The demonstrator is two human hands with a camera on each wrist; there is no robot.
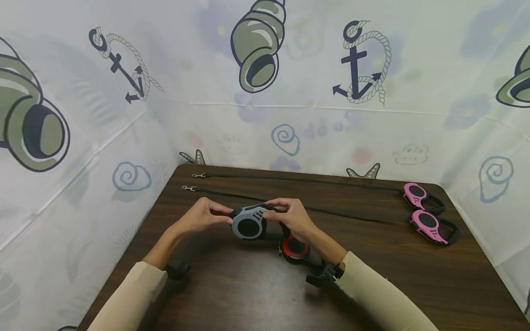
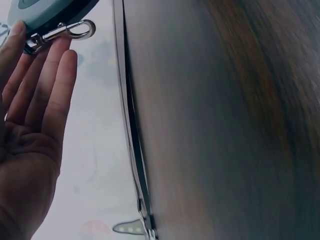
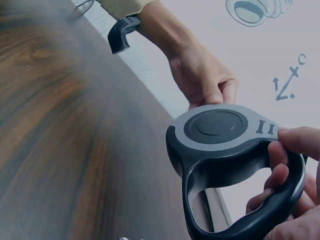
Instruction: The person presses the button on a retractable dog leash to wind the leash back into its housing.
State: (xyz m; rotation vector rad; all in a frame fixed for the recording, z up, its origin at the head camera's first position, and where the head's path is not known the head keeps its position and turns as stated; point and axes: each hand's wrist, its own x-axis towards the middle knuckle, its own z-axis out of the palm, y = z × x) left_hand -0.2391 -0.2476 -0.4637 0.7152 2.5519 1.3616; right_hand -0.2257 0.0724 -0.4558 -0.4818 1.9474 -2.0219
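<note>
A grey and black retractable dog leash [image 1: 250,214] is held up between both hands above the table. My left hand [image 1: 200,215] pinches its casing at the left end between thumb and fingers. In the left wrist view the metal snap clip [image 2: 65,35] lies against those fingertips. On the other side my right hand [image 1: 295,218] grips the leash's black loop handle [image 3: 240,227], thumb against the casing near two dark marks. A red and black retractable leash [image 1: 297,247] lies on the table, partly hidden by my right hand and wrist.
Two pink retractable leashes, an upper one [image 1: 414,195] and a lower one [image 1: 428,224], lie at the table's right. Their black cords stretch left across the dark wooden table [image 1: 248,294], ending in metal clips [image 1: 189,188]. A printed cloth [image 1: 314,138] hangs behind.
</note>
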